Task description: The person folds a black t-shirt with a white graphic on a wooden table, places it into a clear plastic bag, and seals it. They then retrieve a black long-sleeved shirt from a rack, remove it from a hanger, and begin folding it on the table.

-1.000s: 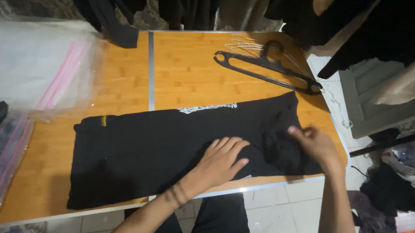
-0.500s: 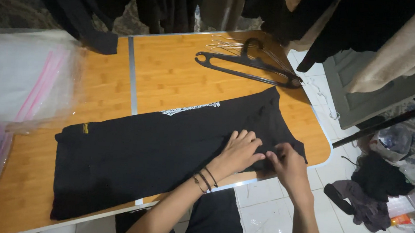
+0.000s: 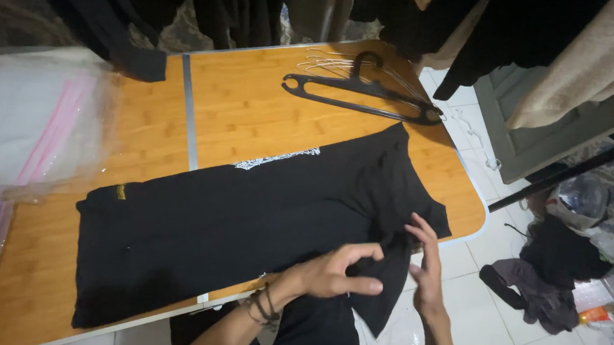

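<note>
Presently: notes taken at the near right corner of the table (image 3: 254, 105)
Garment: black shirt (image 3: 247, 226) spread flat across the wooden top, long axis left to right, pale print showing at the far edge, small yellow tag near the left end
Overhang: right-hand end of the shirt, apparently a sleeve, hanging past the near table edge toward the tiled floor
Left hand (image 3: 336, 274): fingers curled, thumb and forefinger pinched on a fold of the hanging cloth just at the table edge; dark bands on the wrist
Right hand (image 3: 425, 272): held edgewise, fingers mostly straight and only a little apart, fingertips touching the cloth beside the left hand; no closed grip visible
Technique, judged: keep the pinch at the crease line, draw the loose flap taut before laying it over, smooth flat with the open palm so no ridge stays under the fold; keep the body of the shirt from sliding off the edge
Hanger (image 3: 361, 94): black, lying flat at the far side, beside a few thin wire ones, well apart from the shirt
Containers: clear plastic bags (image 3: 33, 120) with a pink strip at the left of the table; contents cannot be told, look flat
Surroundings: dark clothes hanging above the far edge, heap of clothing on the floor at right
</note>
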